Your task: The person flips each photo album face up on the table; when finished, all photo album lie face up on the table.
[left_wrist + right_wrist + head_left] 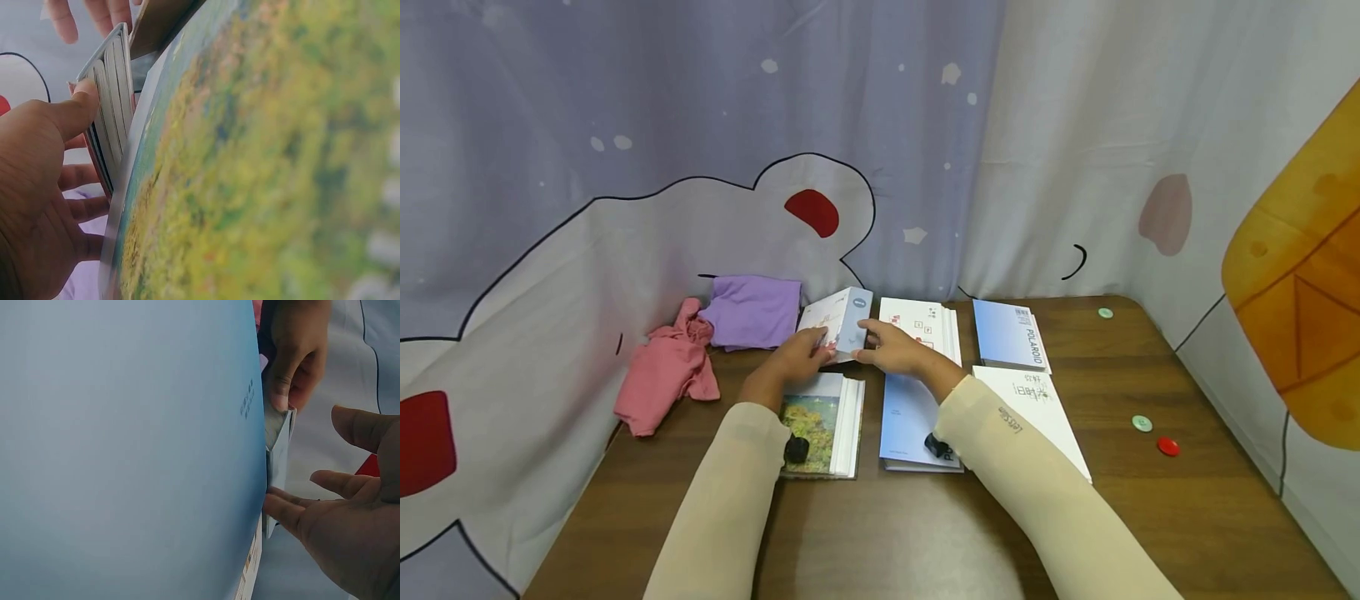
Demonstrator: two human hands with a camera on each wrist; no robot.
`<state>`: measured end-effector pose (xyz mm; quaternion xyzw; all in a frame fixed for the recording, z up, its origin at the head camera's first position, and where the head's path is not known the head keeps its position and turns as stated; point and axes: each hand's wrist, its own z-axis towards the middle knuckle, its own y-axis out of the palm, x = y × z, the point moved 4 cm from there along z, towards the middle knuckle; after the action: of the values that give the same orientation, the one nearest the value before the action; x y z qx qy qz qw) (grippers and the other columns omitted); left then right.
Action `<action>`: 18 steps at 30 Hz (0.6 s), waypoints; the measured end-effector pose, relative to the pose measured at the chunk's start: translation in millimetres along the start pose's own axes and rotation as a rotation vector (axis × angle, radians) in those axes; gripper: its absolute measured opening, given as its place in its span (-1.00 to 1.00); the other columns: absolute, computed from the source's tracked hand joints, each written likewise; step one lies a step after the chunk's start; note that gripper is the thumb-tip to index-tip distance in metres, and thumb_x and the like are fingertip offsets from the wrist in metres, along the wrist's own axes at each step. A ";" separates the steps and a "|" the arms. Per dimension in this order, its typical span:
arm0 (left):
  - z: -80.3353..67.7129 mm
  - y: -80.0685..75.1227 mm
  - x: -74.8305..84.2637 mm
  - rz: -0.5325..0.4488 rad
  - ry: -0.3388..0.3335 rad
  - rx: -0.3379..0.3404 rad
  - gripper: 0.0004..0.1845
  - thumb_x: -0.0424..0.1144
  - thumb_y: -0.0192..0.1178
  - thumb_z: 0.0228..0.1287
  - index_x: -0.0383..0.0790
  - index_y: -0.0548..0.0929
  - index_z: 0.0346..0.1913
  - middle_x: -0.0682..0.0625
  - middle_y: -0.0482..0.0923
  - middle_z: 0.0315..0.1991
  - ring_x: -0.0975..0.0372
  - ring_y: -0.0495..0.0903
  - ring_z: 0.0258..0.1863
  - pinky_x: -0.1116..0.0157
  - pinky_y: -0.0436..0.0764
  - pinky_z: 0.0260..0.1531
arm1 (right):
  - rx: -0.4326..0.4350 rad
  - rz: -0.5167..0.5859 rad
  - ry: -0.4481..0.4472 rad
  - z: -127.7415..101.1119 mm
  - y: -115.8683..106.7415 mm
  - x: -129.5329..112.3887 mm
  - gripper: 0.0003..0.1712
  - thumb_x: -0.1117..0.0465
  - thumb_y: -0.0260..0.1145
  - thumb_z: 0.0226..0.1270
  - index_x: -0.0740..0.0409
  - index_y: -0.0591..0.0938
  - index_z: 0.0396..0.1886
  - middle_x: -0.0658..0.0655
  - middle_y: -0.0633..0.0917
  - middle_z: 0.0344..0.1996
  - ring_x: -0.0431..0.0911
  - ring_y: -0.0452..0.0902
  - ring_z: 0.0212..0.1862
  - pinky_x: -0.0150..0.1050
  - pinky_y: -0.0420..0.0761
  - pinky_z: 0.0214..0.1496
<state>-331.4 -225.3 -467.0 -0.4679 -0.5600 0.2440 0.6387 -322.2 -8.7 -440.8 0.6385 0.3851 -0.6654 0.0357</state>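
Note:
A white book with a blue-grey spine (855, 321) lies tilted at the back of the table, between my two hands. My left hand (796, 357) grips its near left part; in the left wrist view the thumb presses the edges of the thick pages (111, 106) and the other fingers go behind the cover. My right hand (891, 348) is at the spine side, thumb apart, with lower fingers touching the book (281, 459) in the right wrist view. Just in front lies an album with a painted landscape cover (808, 429).
Right of it are a white book (917, 317), a blue album (913, 421), a blue POLAROID album (1003, 333) and a white book with handwriting-like print (1037, 408). Purple cloth (756, 312) and pink cloth (662, 375) lie left. Green buttons (1142, 423) and a red button (1168, 447) lie right.

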 end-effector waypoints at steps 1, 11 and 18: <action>-0.9 -0.1 -0.5 -0.010 0.000 0.004 -0.30 -0.09 0.04 0.77 -0.50 0.21 0.67 -0.48 0.28 0.63 -0.29 0.27 0.66 -0.22 0.26 0.66 | -0.001 0.004 -0.005 0.1 0.5 -0.5 -0.12 0.11 0.34 0.63 0.19 0.18 0.77 0.34 0.26 0.73 0.21 0.22 0.73 0.12 0.33 0.73; -11.9 -5.7 -3.6 -0.157 -0.024 0.046 -0.29 -0.06 -0.01 0.80 -0.37 0.12 0.75 -0.41 0.16 0.71 -0.29 0.15 0.72 -0.26 0.17 0.70 | -0.073 0.116 -0.053 2.3 8.3 -5.2 -0.07 0.17 0.33 0.65 0.15 0.09 0.81 0.30 0.24 0.74 0.15 0.17 0.76 0.10 0.35 0.72; -13.6 -3.7 -3.5 -0.304 -0.010 0.072 -0.27 0.00 -0.07 0.82 -0.24 0.01 0.79 -0.40 0.19 0.70 -0.28 0.23 0.69 -0.27 0.24 0.66 | -0.086 0.137 -0.119 2.9 12.9 -14.5 -0.09 0.18 0.32 0.67 0.18 0.08 0.81 0.29 0.30 0.72 0.15 0.25 0.72 0.09 0.41 0.68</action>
<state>-320.2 -234.3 -464.5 -0.3534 -0.6183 0.1668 0.6819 -315.0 -25.8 -434.4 0.6206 0.3657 -0.6811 0.1314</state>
